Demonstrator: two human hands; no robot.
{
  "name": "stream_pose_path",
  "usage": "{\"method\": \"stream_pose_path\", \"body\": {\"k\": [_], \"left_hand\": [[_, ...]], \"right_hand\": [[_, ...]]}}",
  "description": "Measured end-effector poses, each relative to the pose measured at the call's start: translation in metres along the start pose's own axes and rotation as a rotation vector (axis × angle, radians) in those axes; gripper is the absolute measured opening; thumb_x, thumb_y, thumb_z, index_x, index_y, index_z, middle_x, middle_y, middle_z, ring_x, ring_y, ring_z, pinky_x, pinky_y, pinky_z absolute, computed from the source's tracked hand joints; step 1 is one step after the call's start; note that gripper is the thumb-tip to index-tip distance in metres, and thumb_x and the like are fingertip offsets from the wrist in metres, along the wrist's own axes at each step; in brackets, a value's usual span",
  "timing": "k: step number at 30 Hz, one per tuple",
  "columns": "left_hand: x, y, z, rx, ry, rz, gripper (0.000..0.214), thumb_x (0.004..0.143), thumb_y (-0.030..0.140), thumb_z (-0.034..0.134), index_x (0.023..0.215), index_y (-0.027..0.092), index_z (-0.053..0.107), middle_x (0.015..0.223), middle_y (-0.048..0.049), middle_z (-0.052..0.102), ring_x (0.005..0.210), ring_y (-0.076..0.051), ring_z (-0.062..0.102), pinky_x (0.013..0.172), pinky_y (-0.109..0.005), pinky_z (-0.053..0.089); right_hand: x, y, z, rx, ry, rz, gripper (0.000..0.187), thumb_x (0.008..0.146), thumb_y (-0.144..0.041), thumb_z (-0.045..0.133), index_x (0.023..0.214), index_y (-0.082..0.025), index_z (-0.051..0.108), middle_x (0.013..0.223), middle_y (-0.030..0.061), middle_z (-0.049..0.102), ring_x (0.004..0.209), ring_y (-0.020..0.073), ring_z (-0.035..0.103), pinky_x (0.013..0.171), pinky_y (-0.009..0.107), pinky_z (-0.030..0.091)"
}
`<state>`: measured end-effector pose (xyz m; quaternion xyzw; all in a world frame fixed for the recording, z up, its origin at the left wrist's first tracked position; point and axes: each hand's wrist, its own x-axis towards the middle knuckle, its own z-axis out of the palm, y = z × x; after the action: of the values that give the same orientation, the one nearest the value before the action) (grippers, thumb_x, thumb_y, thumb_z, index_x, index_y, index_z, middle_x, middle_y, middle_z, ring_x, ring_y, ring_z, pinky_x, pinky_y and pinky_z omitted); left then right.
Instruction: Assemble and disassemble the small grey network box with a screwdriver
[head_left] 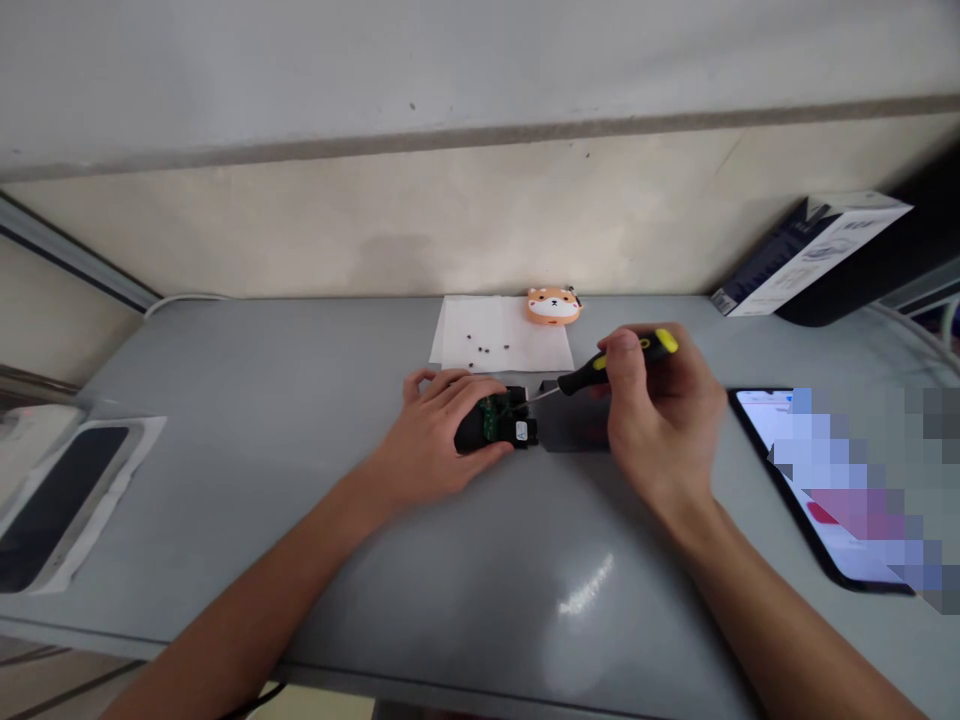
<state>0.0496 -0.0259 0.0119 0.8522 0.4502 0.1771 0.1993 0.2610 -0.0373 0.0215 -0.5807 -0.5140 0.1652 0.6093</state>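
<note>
Black device [470, 432] with green circuit board [490, 418] on grey worktop [480, 580], left hand [439, 430] curled round its left end, gripping it, right hand [664, 400] closed round a screwdriver [581, 378], shaft slanting over the device

Just on the near side of the white paper [499, 325] I can see a bare left hand [435, 435] with slim fingers [454, 392], its narrow wrist [382, 492] broadening into an uncovered left forearm [304, 575]. Off to the right of the paper, the right hand [664, 415] is ungloved too, rounded at the thumb [626, 370], its bare right forearm [787, 605] thickening away from the paper.
</note>
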Motion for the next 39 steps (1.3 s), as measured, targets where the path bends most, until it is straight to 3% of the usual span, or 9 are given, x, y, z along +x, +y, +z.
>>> {"method": "stream_pose_path", "body": {"k": [7, 12, 15, 20, 26, 39], "left_hand": [[-0.0001, -0.0012, 0.0015, 0.01, 0.012, 0.01, 0.041, 0.092, 0.036, 0.075, 0.131, 0.03, 0.062, 0.133, -0.0044, 0.073, 0.131, -0.031, 0.058, 0.12, -0.056, 0.029], [-0.001, -0.0041, 0.0018, 0.031, 0.028, 0.031, 0.045, 0.093, 0.041, 0.076, 0.134, 0.03, 0.061, 0.144, -0.0054, 0.068, 0.136, -0.031, 0.055, 0.122, -0.055, 0.028], [-0.0023, -0.0044, 0.0021, 0.053, 0.089, 0.045, 0.037, 0.094, 0.041, 0.075, 0.128, 0.029, 0.065, 0.15, -0.0052, 0.064, 0.14, -0.031, 0.051, 0.121, -0.053, 0.03], [-0.0033, -0.0055, 0.0046, 0.075, 0.222, 0.067, 0.008, 0.099, 0.032, 0.068, 0.104, 0.028, 0.073, 0.132, -0.0028, 0.074, 0.13, -0.028, 0.056, 0.117, -0.051, 0.035], [-0.0019, -0.0064, 0.0052, 0.093, 0.293, 0.092, 0.018, 0.102, 0.033, 0.064, 0.089, 0.03, 0.076, 0.119, 0.0, 0.078, 0.123, -0.028, 0.058, 0.111, -0.052, 0.038], [-0.0025, -0.0074, 0.0071, 0.135, 0.347, 0.14, 0.018, 0.101, 0.034, 0.067, 0.086, 0.031, 0.077, 0.117, 0.0002, 0.079, 0.121, -0.029, 0.054, 0.108, -0.052, 0.039]], "right_hand": [[0.0007, -0.0006, 0.0006, 0.039, 0.012, 0.005, 0.029, 0.098, -0.049, 0.064, 0.084, -0.024, 0.065, 0.069, -0.0009, 0.063, 0.052, 0.0128, 0.058, 0.045, 0.026, 0.048], [0.0042, -0.002, 0.0013, 0.12, 0.03, 0.087, 0.034, 0.097, -0.052, 0.065, 0.077, -0.024, 0.062, 0.066, -0.0013, 0.06, 0.05, 0.0123, 0.057, 0.043, 0.026, 0.049], [0.0062, -0.003, 0.0016, 0.158, 0.04, 0.154, 0.037, 0.096, -0.053, 0.065, 0.075, -0.023, 0.062, 0.066, -0.0009, 0.06, 0.049, 0.012, 0.057, 0.042, 0.025, 0.048], [0.007, -0.0044, 0.0013, 0.189, 0.054, 0.236, 0.034, 0.093, -0.052, 0.07, 0.078, -0.022, 0.066, 0.066, -0.0003, 0.063, 0.047, 0.0125, 0.058, 0.034, 0.023, 0.041], [0.0064, -0.0045, 0.0004, 0.169, 0.055, 0.218, 0.034, 0.094, -0.054, 0.068, 0.079, -0.024, 0.066, 0.067, -0.0002, 0.065, 0.047, 0.0128, 0.06, 0.034, 0.024, 0.041], [0.0038, -0.0052, 0.0001, 0.155, 0.085, 0.155, 0.032, 0.095, -0.052, 0.067, 0.08, -0.024, 0.066, 0.07, -0.0005, 0.063, 0.05, 0.0125, 0.057, 0.039, 0.026, 0.047]]}}
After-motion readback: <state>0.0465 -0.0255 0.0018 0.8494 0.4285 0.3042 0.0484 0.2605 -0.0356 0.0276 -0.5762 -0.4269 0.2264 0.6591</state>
